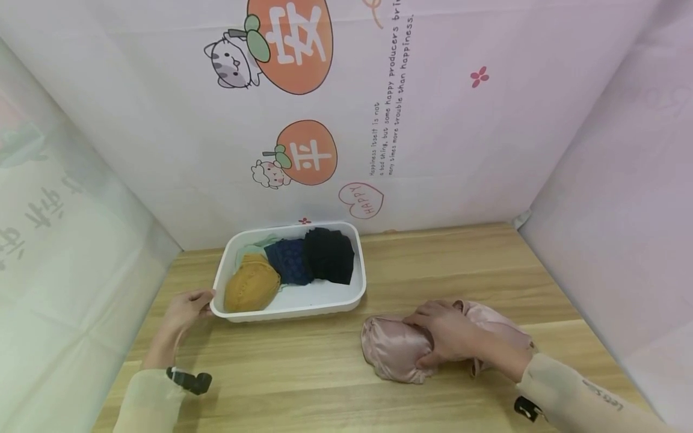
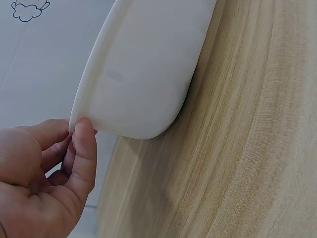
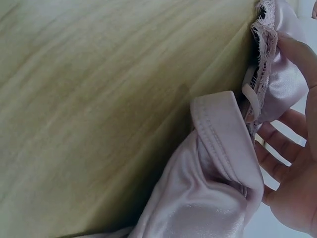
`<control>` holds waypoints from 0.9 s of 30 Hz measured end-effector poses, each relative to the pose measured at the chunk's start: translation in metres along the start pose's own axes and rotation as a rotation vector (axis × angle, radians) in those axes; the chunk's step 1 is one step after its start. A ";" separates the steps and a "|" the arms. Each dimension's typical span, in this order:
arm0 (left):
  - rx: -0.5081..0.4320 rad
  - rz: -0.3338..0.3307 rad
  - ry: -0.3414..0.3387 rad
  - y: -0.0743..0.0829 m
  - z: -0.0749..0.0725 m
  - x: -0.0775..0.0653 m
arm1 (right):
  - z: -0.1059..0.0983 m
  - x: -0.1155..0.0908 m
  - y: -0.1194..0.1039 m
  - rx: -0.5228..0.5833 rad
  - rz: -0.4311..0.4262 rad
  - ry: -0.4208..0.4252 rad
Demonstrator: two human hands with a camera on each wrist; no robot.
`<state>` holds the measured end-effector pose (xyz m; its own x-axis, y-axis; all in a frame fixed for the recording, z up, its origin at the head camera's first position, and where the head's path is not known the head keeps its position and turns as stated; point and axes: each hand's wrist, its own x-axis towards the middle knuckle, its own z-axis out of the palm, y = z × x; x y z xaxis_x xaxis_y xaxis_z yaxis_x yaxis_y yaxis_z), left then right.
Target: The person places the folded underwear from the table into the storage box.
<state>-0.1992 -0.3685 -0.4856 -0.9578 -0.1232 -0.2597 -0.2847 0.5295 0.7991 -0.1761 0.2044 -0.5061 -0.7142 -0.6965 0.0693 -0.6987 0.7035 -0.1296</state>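
Observation:
In the head view a white plastic tray point(image 1: 303, 311) stands at the back left of the table. At its left front corner my left hand point(image 1: 186, 310) pinches the rim; the left wrist view shows thumb and fingertips point(image 2: 85, 130) meeting at that rim point(image 2: 94, 94). A pink satin bra point(image 1: 397, 349) with a lace edge lies on the table at right. My right hand point(image 1: 446, 331) grips it near its middle, thumb on one side and fingers on the other. The right wrist view shows its satin band point(image 3: 218, 134) beside the palm.
Inside the tray are a mustard folded garment point(image 1: 251, 285), a navy one point(image 1: 292, 261), a black one point(image 1: 330, 255) and some pale green cloth point(image 1: 251, 245). Printed white cloth walls point(image 1: 433, 138) surround the wooden table point(image 1: 281, 373) at the back and sides.

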 end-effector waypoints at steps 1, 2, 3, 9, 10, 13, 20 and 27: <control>-0.001 0.002 0.002 0.000 0.000 0.000 | 0.000 0.000 0.000 -0.002 0.001 0.001; -0.003 0.003 0.002 0.001 0.000 0.000 | 0.000 0.000 -0.001 -0.001 0.000 0.002; -0.005 0.005 0.002 0.001 0.000 0.000 | 0.001 0.001 -0.001 -0.001 -0.002 0.004; -0.022 0.004 -0.004 0.000 0.000 0.001 | 0.005 0.001 -0.002 -0.004 -0.015 0.033; -0.024 0.001 -0.003 0.000 0.000 0.001 | 0.006 0.001 -0.002 -0.006 -0.021 0.043; -0.025 0.002 -0.005 0.000 -0.001 0.002 | 0.008 0.001 -0.002 -0.009 -0.038 0.068; -0.034 0.000 -0.009 0.000 -0.001 0.001 | 0.016 0.002 -0.001 0.024 -0.066 0.122; -0.029 0.004 -0.017 0.000 -0.002 0.001 | 0.024 0.003 0.000 0.039 -0.119 0.227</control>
<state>-0.2002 -0.3701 -0.4850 -0.9582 -0.1071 -0.2654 -0.2823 0.5055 0.8153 -0.1770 0.1990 -0.5292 -0.6207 -0.7218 0.3062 -0.7797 0.6093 -0.1445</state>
